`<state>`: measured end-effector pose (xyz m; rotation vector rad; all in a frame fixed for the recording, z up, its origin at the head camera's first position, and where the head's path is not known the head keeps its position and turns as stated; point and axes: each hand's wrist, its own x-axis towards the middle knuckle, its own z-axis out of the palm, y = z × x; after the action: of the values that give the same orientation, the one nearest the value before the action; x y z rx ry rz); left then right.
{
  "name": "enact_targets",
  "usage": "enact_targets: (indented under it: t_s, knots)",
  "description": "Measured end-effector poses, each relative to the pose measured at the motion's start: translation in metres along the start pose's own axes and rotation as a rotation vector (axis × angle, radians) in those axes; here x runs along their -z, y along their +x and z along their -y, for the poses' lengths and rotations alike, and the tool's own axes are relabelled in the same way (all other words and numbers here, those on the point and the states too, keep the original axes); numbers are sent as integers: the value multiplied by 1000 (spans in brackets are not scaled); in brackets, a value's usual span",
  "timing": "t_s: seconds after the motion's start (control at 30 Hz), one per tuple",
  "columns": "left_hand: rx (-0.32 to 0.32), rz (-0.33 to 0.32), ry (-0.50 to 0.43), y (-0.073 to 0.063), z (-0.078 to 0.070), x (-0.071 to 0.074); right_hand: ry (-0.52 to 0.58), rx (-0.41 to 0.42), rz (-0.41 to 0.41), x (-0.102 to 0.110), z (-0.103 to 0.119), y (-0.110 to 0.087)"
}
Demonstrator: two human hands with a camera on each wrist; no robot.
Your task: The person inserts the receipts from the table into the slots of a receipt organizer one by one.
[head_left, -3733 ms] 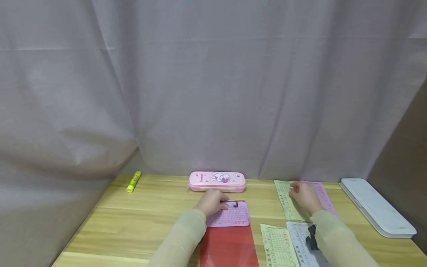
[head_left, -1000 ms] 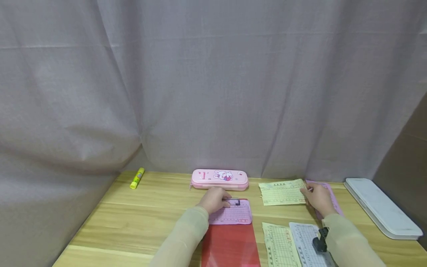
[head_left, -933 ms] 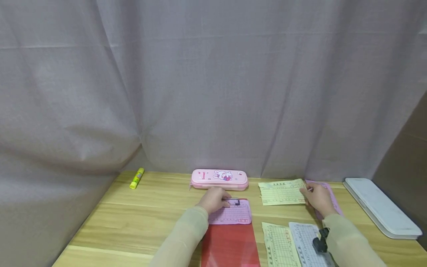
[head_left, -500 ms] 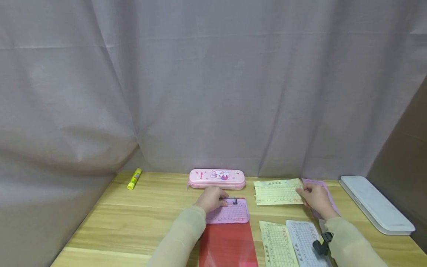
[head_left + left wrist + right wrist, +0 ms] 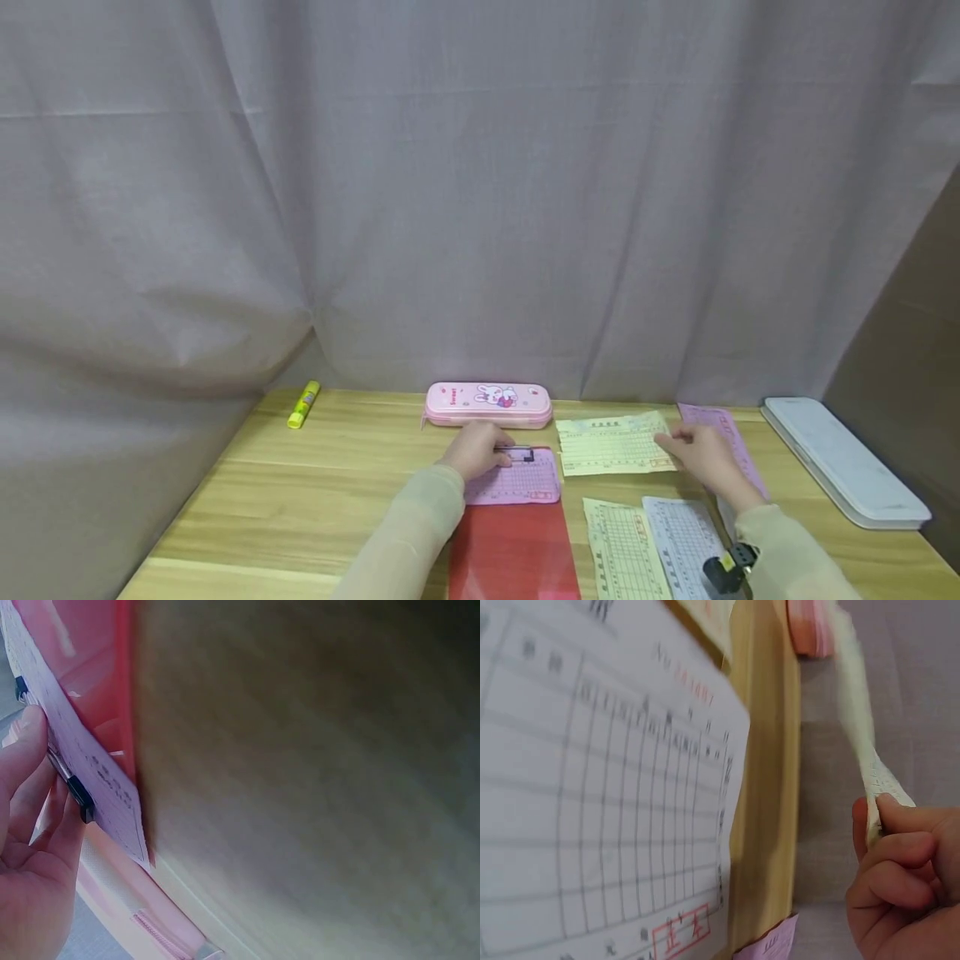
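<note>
My left hand (image 5: pixel 474 450) grips the metal clip (image 5: pixel 58 762) at the top of a red translucent clip folder (image 5: pixel 513 550). A pink receipt form (image 5: pixel 521 483) lies on the folder's upper part, below the clip. In the left wrist view, thumb and fingers close around the clip between its black ends. My right hand (image 5: pixel 705 457) pinches the right end of a yellow receipt form (image 5: pixel 611 446), raised off the table right of the folder. The right wrist view shows this yellow form edge-on between thumb and finger.
A pink pencil case (image 5: pixel 487 408) stands behind the folder. Another yellow form (image 5: pixel 628 550) and a white form (image 5: pixel 684 542) lie at the front right, a pink form (image 5: pixel 731 433) behind my right hand. A white flat case (image 5: pixel 847 462) lies far right, a yellow glue stick (image 5: pixel 303 406) back left.
My right hand has taken the yellow form from over the pink one, turned it sideways and carried it left towards the folder. My left hand keeps its place on the clip.
</note>
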<state>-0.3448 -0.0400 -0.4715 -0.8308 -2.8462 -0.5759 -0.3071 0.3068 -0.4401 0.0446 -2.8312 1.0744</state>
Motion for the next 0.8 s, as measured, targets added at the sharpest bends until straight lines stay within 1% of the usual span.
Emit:
enact_targets:
  t_s: [0.1,0.2,0.3,0.47,0.6,0.7,0.8]
  knots:
    - [5,-2,1,0,1,0,12,-18,24,-1,6,-4]
    - [11,1,1,0,1,-1,12,-24,29,-1,11,-7]
    - [9,2,1,1,1,-1,21,-25,30,-1,14,-10]
    - [2,-6,11,1,0,-2,59,-55,57,0,18,-15]
    - [11,-5,17,1,-1,-1,119,-89,96,-1,20,-19]
    - [14,-3,20,0,-2,0,188,-126,134,-5,22,-22]
    - [10,-7,21,-1,-2,0,240,-145,155,-10,23,-24]
